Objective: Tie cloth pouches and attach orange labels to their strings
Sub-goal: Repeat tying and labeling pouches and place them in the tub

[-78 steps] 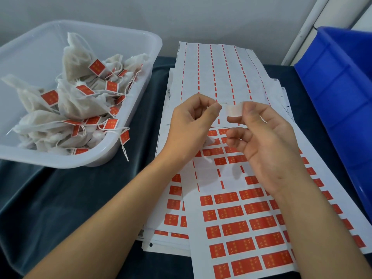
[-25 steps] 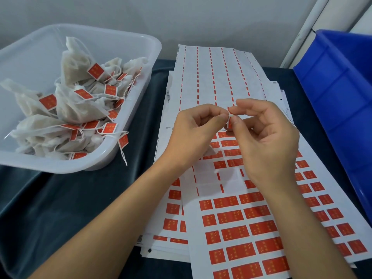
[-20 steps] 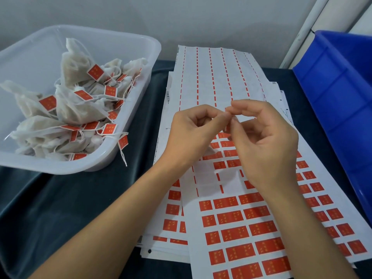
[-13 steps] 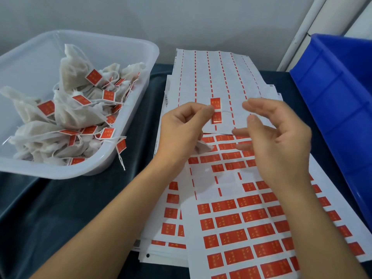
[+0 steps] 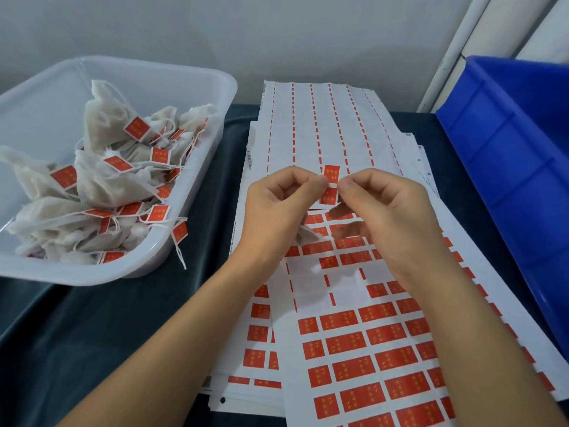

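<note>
Dark cloth-covered table carries glossy label sheets at centre; translucent tub of tagged gauze pouches sits at its left edge; left hand and right hand pinch one rectangular orange label above the sheets, a pouch tucked under the left fingers.

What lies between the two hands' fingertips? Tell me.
An orange label, standing upright, pinched between the left hand and right hand, over the sticker sheets; head view.

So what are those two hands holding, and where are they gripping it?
An orange label, pinched at its middle: the left hand on its left edge, the right hand on its right edge. A bit of white cloth shows under the left hand.
</note>
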`<state>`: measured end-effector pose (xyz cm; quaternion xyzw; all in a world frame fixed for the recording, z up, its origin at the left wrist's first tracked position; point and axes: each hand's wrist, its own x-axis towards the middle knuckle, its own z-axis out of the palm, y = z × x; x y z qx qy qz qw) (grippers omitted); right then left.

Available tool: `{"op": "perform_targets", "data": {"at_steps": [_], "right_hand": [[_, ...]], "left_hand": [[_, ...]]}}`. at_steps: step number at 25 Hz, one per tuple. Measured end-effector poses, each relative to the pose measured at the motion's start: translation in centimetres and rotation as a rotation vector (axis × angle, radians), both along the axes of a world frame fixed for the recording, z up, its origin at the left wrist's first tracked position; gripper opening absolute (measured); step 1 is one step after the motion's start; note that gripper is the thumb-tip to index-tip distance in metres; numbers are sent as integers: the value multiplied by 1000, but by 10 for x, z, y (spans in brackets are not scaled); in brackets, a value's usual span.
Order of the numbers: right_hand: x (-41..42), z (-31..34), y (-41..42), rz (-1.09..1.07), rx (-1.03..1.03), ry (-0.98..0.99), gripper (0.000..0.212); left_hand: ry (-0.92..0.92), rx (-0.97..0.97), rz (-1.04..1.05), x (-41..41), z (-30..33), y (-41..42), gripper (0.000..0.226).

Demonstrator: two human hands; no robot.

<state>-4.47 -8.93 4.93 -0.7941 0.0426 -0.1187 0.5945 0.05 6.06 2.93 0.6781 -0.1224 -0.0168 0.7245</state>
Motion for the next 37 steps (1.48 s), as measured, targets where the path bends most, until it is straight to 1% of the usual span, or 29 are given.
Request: {"op": "perform_targets", "data": {"at_steps": [2, 4, 5, 6, 8, 10, 12, 13, 18, 21, 25, 29, 32, 37], "right_hand": [[0, 1, 0, -23, -61, -13, 13], [0, 1, -1, -58, -149, -18, 13], [0, 1, -1, -75, -194, -16, 12], [1, 2, -1, -89, -234, -10, 12], [1, 3, -2, -104, -282, 8, 13], [0, 6, -5, -109, -306, 28, 14], [-1, 10, -8, -101, -325, 31, 12], [-1, 13, -10, -96, -335, 26, 11], [-4, 20, -12, -142, -469, -34, 1], [-4, 19, -12, -161, -488, -62, 2], [-1, 14, -12, -146, -449, -57, 6], [0, 15, -13, -105, -367, -28, 3], [0, 16, -13, -81, -312, -17, 4], [1, 16, -13, -80, -301, 2, 8]], "left_hand": [[-22, 24, 19, 1, 0, 0, 17], [-55, 96, 81, 2, -2, -2, 9], [-77, 136, 122, 2, -3, -3, 10], [-110, 166, 152, 2, -5, -3, 16], [-228, 193, 148, 2, -8, -1, 23], [-336, 235, 111, 1, -8, 1, 18], [-367, 280, 95, 2, -8, 2, 9], [-368, 299, 97, 1, -9, 2, 9], [-306, 333, 88, 1, -11, 2, 12], [-258, 321, 45, 3, -10, 2, 11], [-162, 266, -48, 4, -5, 2, 7], [-31, 194, -126, 6, 0, 6, 10], [39, 167, -142, 8, 0, 7, 11], [96, 146, -134, 8, 0, 6, 11]]}}
